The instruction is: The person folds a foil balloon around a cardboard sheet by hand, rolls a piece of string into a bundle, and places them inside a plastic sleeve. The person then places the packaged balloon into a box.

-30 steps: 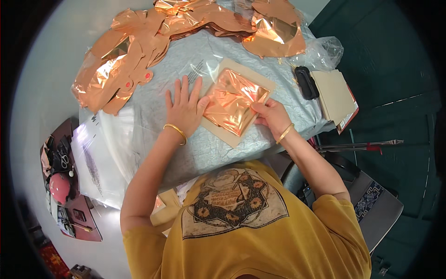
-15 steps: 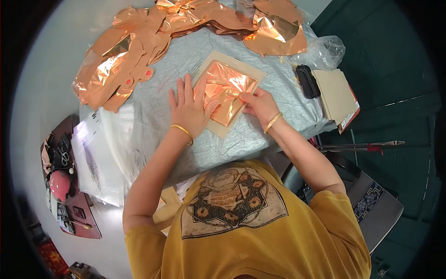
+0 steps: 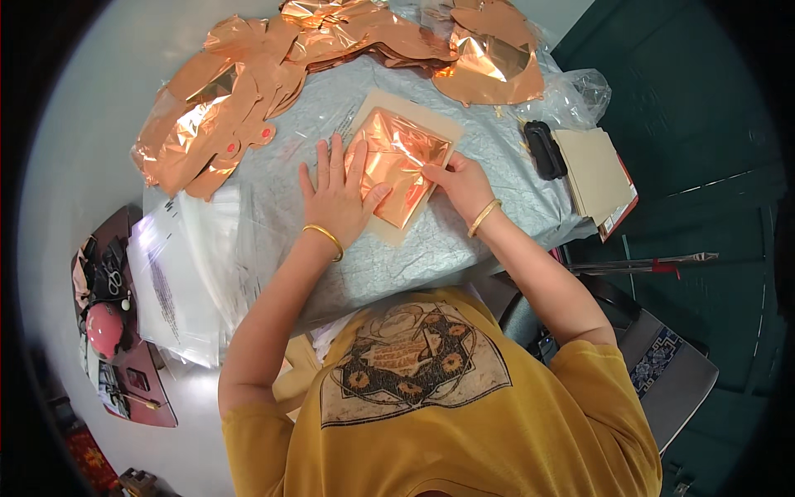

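A shiny copper-coloured foil sheet (image 3: pixel 392 149) lies, creased, over a slightly larger beige paper sheet (image 3: pixel 435 122) on the covered table. My left hand (image 3: pixel 338 186) rests flat with its fingers spread, across the left edge of the foil and paper. At the right edge, the thumb and fingers of my right hand (image 3: pixel 465 189) pinch the foil; the fingers beneath are partly hidden. Creases in the foil run toward that pinch.
Piles of flat copper-foil cut-outs (image 3: pixel 248 83) curve along the far side of the table. To the right are a black case (image 3: pixel 544 151), a stack of beige paper (image 3: pixel 592 170) and a crumpled clear bag (image 3: pixel 575 95). Clear plastic sheets (image 3: pixel 178 282) hang at the left edge.
The foil's creases near my right fingers have shifted slightly, and its right edge now sits a little differently. My left hand stays flat in nearly the same place.
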`<state>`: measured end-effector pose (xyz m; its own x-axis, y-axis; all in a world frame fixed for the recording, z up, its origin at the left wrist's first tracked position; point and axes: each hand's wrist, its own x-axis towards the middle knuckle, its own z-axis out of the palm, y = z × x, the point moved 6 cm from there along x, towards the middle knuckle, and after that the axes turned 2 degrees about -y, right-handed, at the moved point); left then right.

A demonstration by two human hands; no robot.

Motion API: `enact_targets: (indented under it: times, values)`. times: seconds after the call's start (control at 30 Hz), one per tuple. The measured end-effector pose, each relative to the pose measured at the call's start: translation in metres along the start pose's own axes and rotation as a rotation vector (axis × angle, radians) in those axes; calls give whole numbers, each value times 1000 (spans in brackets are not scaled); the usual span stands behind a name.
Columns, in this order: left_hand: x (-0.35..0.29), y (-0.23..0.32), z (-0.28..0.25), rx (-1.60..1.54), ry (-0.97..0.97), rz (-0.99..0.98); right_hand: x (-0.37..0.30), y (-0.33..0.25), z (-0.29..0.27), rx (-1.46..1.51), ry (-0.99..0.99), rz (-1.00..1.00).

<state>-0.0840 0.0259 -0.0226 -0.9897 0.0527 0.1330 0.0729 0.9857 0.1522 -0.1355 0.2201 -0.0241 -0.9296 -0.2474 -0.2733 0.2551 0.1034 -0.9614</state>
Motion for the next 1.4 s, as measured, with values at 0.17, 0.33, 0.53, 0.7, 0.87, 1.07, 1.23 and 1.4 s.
enact_targets:
  times: [0.17, 0.33, 0.53, 0.7, 0.87, 1.07, 1.23, 1.4]
  values:
    - [0, -1, 2, -11, 22, 5, 5, -4, -7, -230, -13, -53]
    - [1, 0, 2, -7, 23, 30, 13, -9, -4, -282, -40, -85]
    - [4, -6, 0, 121, 39, 25, 17, -19, 3, -445, 33, -132]
    - [8, -5, 3, 137, 21, 22, 10, -29, -10, -741, 121, -240]
    - [-2, -11, 1, 128, 45, 4, -86, -33, -7, -627, -347, -136]
    - [4, -6, -2, 140, 69, 19, -118, 128, 4, -996, -760, -244]
    - [-15, -1, -35, 140, 240, 44, -95, 173, 5, -1266, -525, -362]
    - [-98, 22, -94, -396, 382, 206, -102, 174, -4, -1169, -373, -561]
